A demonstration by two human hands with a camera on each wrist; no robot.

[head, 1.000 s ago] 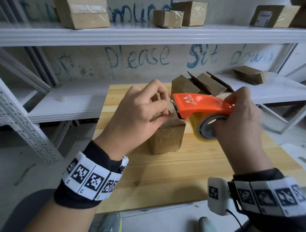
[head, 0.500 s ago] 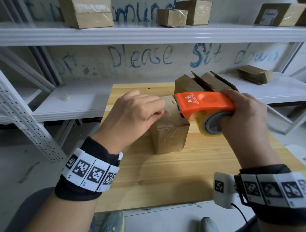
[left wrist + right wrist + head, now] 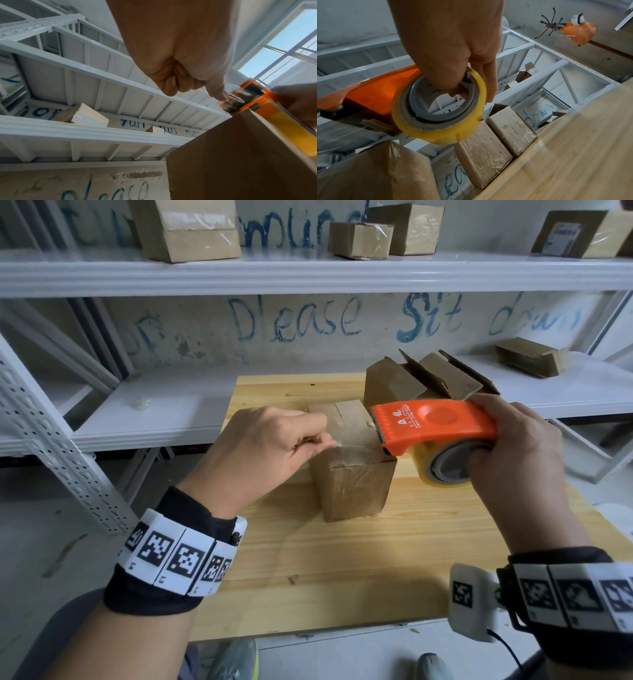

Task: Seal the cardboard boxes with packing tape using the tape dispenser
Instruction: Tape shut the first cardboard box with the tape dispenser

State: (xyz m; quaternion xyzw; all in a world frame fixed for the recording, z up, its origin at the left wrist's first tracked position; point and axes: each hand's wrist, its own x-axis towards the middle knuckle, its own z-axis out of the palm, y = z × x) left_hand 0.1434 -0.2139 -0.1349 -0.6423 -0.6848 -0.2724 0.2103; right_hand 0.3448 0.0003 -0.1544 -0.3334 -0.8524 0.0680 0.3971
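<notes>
Taping: you have lowered the dispenser (image 3: 433, 424) onto the box (image 3: 352, 474).
Left hand (image 3: 263, 446): fingers pinch tape end.
Right hand (image 3: 513, 453): fingers clamp dispenser.

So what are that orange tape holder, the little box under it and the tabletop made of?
The tape dispenser looks like moulded plastic: smooth, glossy orange with printed lettering. The box seems plain brown cardboard, matt, with creased edges. The table appears to be light wood, showing grain lines and a small knot, though it could be a veneer.

Small brown cardboard box (image 3: 352, 474) upright on table, flaps closed. Orange tape dispenser (image 3: 431, 422) with yellowish roll, blade end at box's top right edge.
</notes>
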